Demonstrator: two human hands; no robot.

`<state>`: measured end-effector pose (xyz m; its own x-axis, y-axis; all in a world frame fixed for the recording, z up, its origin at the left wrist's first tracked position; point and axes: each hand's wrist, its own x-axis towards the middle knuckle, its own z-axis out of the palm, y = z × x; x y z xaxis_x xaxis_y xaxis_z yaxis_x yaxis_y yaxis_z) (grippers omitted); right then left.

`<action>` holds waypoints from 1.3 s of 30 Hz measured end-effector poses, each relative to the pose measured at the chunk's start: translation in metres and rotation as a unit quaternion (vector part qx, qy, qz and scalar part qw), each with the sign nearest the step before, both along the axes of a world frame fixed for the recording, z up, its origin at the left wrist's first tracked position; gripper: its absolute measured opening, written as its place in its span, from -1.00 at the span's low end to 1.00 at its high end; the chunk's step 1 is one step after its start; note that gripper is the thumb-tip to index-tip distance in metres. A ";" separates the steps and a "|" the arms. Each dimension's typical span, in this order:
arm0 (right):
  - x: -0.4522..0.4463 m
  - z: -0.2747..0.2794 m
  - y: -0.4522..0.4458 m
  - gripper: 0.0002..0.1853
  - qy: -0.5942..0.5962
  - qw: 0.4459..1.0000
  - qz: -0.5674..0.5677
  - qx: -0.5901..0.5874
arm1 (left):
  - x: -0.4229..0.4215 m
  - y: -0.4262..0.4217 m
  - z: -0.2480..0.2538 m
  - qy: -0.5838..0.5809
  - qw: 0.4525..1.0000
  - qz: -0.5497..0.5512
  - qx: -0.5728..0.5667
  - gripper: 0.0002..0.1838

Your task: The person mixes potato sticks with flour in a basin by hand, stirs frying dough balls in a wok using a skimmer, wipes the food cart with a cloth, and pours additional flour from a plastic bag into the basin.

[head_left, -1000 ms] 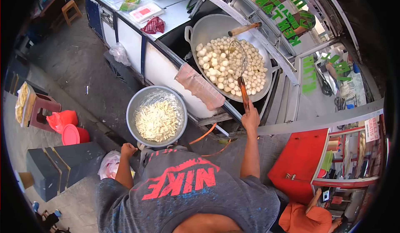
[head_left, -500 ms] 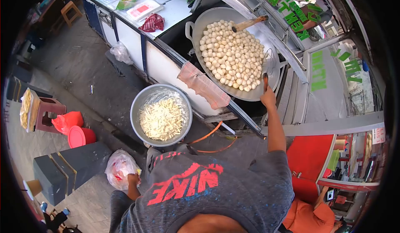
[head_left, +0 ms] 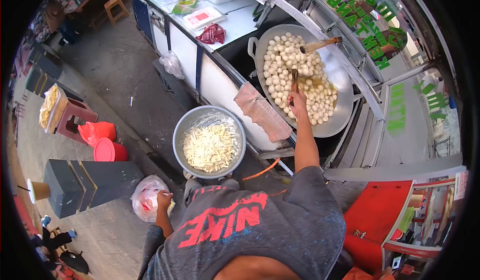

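My right hand (head_left: 298, 101) grips the wooden handle of a wire skimmer (head_left: 294, 80) over a big metal wok (head_left: 345, 80). Many pale round balls (head_left: 280, 75) fill the wok, with yellowish oil showing among them near the middle. The skimmer's head is partly hidden among the balls. A second wooden handle (head_left: 322, 45) lies across the wok's far side. Down at the left, my left hand (head_left: 163, 200) is closed beside a clear plastic bag (head_left: 149, 192) with something red in it. A small yellowish item shows under those fingers; what they hold is unclear.
A grey basin (head_left: 180, 130) of pale cut strips stands by my feet. A cart counter (head_left: 235, 12) carries a red cloth (head_left: 212, 34) and white boxes. A pinkish cloth (head_left: 262, 112) hangs over the cart's edge. A red tub (head_left: 112, 151) and a grey block (head_left: 110, 180) are at left.
My right hand has swung the skimmer from the wok's right edge in among the balls, pushing them apart. The view has shifted, and my left hand stays by the bag.
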<state>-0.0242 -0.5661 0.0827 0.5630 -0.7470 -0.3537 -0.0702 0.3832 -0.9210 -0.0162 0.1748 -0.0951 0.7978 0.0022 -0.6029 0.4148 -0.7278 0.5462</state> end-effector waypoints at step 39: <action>0.014 -0.014 -0.001 -0.89 0.018 0.997 -0.056 0.057 | -0.033 0.022 -0.022 0.130 0.988 0.034 -0.077 -0.86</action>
<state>-0.0099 -0.5669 0.0684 0.4633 -0.7590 -0.4575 -0.0523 0.4919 -0.8691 -0.0496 0.1969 -0.1171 0.6176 -0.0583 -0.7843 0.5998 -0.6101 0.5177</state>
